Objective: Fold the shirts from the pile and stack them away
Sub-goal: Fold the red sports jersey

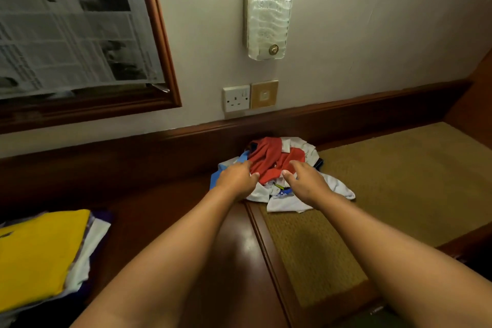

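Head view: both hands (271,180) touch the red shirt (271,160); newspaper (61,24) print unreadable.

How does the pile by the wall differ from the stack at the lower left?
The pile is crumpled, with a red shirt on top; the stack lies flat and folded, topped by a yellow shirt. The pile sits far back against the wall; the stack lies near, at the frame's edge. Left hand and right hand reach into the pile; nothing touches the stack. Both hold several shirts and rest on the same wooden counter.
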A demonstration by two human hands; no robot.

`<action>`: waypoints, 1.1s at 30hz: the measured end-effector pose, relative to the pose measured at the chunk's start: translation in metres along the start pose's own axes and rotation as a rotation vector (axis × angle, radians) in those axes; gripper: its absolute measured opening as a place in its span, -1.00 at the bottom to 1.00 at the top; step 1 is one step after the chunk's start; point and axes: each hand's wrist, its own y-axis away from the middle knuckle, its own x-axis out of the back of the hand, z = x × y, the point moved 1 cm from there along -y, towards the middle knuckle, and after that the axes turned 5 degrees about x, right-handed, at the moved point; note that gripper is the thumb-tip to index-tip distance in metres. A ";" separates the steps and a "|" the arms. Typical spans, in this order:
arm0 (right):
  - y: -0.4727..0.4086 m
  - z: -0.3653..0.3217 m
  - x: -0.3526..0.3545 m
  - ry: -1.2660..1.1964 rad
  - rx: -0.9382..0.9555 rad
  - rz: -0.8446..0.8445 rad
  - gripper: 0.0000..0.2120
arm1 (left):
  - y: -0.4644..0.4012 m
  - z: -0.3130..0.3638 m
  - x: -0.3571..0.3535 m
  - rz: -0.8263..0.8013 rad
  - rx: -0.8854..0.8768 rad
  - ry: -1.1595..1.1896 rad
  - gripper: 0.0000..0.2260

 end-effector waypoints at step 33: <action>-0.149 0.227 0.007 -0.261 0.078 0.144 -0.61 | -0.103 0.086 -0.122 0.321 0.332 0.946 -0.68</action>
